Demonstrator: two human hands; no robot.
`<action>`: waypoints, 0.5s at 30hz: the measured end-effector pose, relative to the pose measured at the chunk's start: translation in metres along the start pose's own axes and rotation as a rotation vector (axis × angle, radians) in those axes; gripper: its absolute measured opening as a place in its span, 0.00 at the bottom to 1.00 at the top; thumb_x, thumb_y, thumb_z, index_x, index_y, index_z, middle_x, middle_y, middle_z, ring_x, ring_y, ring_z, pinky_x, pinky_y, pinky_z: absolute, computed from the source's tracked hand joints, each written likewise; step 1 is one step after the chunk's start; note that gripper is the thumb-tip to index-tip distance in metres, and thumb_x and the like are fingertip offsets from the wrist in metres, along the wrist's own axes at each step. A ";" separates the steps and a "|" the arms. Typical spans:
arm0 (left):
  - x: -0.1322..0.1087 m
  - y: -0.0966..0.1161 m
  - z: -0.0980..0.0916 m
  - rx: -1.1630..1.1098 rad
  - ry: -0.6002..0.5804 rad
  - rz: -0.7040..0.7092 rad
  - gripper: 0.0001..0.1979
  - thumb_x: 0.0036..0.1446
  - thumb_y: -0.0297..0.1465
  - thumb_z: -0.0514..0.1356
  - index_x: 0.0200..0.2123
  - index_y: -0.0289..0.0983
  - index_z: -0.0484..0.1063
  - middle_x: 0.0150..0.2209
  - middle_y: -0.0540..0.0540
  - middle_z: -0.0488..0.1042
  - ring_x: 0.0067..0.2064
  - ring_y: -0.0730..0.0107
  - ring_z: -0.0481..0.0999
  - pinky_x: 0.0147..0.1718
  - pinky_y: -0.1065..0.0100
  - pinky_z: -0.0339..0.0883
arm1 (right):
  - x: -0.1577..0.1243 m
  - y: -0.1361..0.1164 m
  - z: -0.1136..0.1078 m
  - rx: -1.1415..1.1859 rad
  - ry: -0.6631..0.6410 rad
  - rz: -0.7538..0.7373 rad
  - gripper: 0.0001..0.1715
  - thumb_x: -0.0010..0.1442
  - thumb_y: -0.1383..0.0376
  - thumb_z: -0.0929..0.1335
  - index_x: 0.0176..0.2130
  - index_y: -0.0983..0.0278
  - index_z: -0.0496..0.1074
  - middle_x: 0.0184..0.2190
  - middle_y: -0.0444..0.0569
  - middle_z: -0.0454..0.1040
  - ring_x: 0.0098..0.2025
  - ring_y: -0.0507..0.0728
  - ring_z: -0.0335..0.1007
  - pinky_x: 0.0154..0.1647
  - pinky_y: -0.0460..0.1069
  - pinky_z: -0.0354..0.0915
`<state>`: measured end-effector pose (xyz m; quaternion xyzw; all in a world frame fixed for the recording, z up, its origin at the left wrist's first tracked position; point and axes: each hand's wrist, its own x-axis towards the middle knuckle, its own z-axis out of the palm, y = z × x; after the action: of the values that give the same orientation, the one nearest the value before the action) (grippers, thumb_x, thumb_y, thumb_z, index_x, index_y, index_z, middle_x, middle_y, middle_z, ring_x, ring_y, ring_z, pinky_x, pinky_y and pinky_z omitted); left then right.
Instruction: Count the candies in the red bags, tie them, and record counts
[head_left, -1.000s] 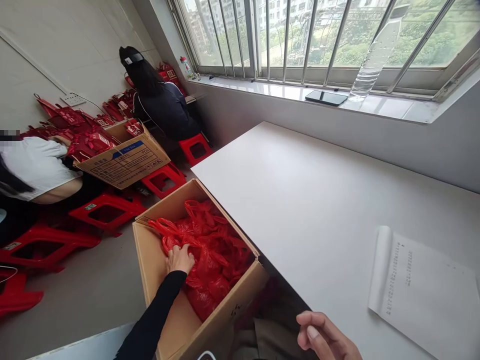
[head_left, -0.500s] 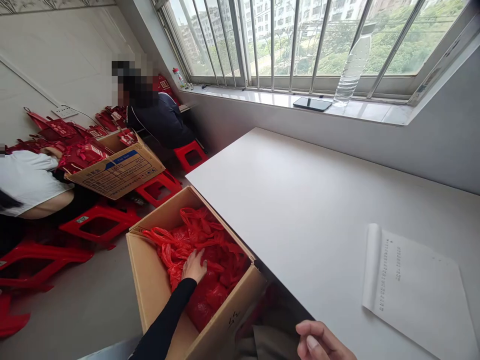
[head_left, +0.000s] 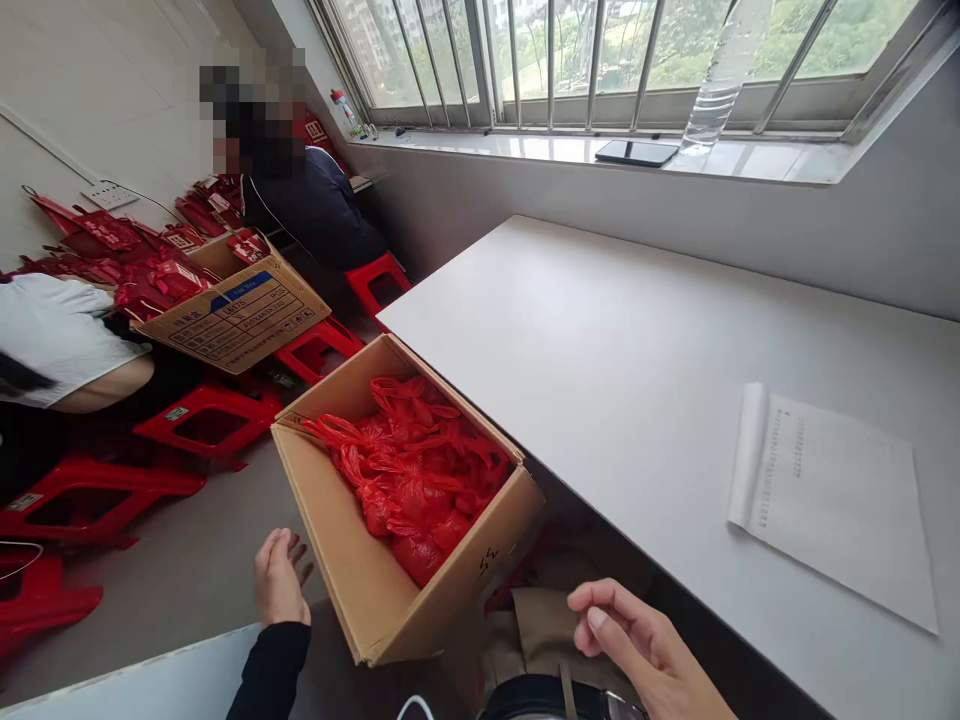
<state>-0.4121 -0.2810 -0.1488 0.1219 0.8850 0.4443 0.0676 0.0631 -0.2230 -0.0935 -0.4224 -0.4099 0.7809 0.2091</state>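
Head view, clock centred on the near carton. Cardboard carton (head_left: 345,530), top open, stands against the long side of the white table (head_left: 637,380), which spreads from 1 to 4 o'clock; whether they touch, cannot tell. Inside: a heap of red plastic bags (head_left: 420,490), loop handles upward, several bulging over rounded contents that the film hides.

Left hand (head_left: 283,580) at 8 o'clock, outside the carton, just beside its wall. Fingers parted and lightly bent, grasping nothing that shows. Right hand (head_left: 634,640) at 4 o'clock, before the table edge. Fingers curled, thumb lying close; nothing seen between them, though whether thumb meets fingers, cannot tell.

Handling, my judgement: bag film thin, soft, crinkly, a little slippery; likely to stretch or tear under a fingertip pinch. Weight unclear, probably modest per bag. Best hold: both handle loops gathered together at the neck, freed from neighbours since the handles look tangled. Carton stiff by comparison; opposite rims would take a two-handed grip, the thin edges perhaps flexing.

Around: printed sheet (head_left: 847,500) at 3 o'clock on the table, one edge rolled. Phone (head_left: 636,153) and clear bottle (head_left: 709,120) at 1, on the sill. Second carton (head_left: 247,320) at 10, heaped with dark-red packages; co-worker's white sleeve (head_left: 75,300) beyond it.
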 end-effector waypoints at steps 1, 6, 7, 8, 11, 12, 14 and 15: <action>-0.011 -0.009 -0.002 -0.041 -0.070 -0.035 0.24 0.69 0.46 0.53 0.58 0.36 0.67 0.49 0.40 0.75 0.44 0.61 0.78 0.43 0.54 0.75 | -0.004 0.006 0.002 0.007 -0.005 -0.001 0.26 0.65 0.41 0.66 0.45 0.59 0.76 0.34 0.47 0.74 0.40 0.57 0.68 0.47 0.50 0.64; -0.051 -0.030 0.011 -0.147 -0.286 -0.052 0.25 0.67 0.46 0.56 0.60 0.38 0.67 0.51 0.40 0.75 0.44 0.61 0.79 0.43 0.54 0.76 | -0.018 0.035 0.017 0.047 -0.007 -0.026 0.27 0.66 0.42 0.66 0.45 0.62 0.75 0.34 0.48 0.74 0.39 0.56 0.68 0.47 0.51 0.64; -0.052 -0.031 0.016 -0.141 -0.283 -0.048 0.25 0.67 0.45 0.57 0.61 0.38 0.66 0.53 0.39 0.75 0.46 0.60 0.78 0.44 0.54 0.76 | -0.021 0.038 0.020 0.049 -0.004 -0.032 0.27 0.66 0.42 0.66 0.45 0.62 0.75 0.33 0.48 0.74 0.39 0.56 0.68 0.46 0.51 0.64; -0.050 -0.031 0.020 -0.129 -0.272 -0.041 0.25 0.67 0.44 0.57 0.62 0.39 0.65 0.54 0.39 0.74 0.47 0.60 0.78 0.45 0.53 0.76 | -0.023 0.040 0.023 0.050 0.002 -0.039 0.27 0.66 0.42 0.66 0.45 0.62 0.76 0.33 0.48 0.74 0.39 0.56 0.68 0.47 0.51 0.64; -0.041 -0.034 0.029 -0.072 -0.231 0.004 0.24 0.67 0.43 0.57 0.62 0.39 0.64 0.56 0.39 0.72 0.50 0.58 0.77 0.48 0.51 0.75 | -0.029 0.045 0.033 0.046 0.020 -0.071 0.27 0.65 0.42 0.66 0.45 0.63 0.76 0.33 0.48 0.73 0.39 0.56 0.68 0.46 0.51 0.64; -0.038 -0.035 0.030 -0.048 -0.225 0.029 0.24 0.68 0.42 0.57 0.62 0.39 0.65 0.56 0.39 0.73 0.50 0.58 0.77 0.48 0.51 0.75 | -0.030 0.047 0.035 0.043 0.025 -0.084 0.28 0.65 0.42 0.67 0.45 0.63 0.76 0.33 0.48 0.74 0.38 0.56 0.68 0.46 0.51 0.64; -0.034 -0.039 0.030 0.027 -0.215 0.102 0.23 0.68 0.42 0.57 0.61 0.38 0.65 0.55 0.39 0.73 0.49 0.58 0.78 0.47 0.52 0.75 | -0.032 0.053 0.040 0.043 0.028 -0.105 0.28 0.64 0.42 0.67 0.45 0.63 0.76 0.33 0.48 0.74 0.38 0.56 0.69 0.46 0.52 0.65; -0.032 -0.041 0.030 0.073 -0.210 0.146 0.23 0.67 0.42 0.57 0.61 0.38 0.66 0.54 0.39 0.73 0.49 0.58 0.78 0.47 0.52 0.75 | -0.033 0.056 0.042 0.046 0.023 -0.112 0.29 0.64 0.42 0.67 0.45 0.63 0.76 0.33 0.48 0.74 0.38 0.56 0.69 0.45 0.52 0.65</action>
<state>-0.3804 -0.2901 -0.1992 0.2341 0.8775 0.4002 0.1228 0.0471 -0.2967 -0.1102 -0.4027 -0.4122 0.7725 0.2667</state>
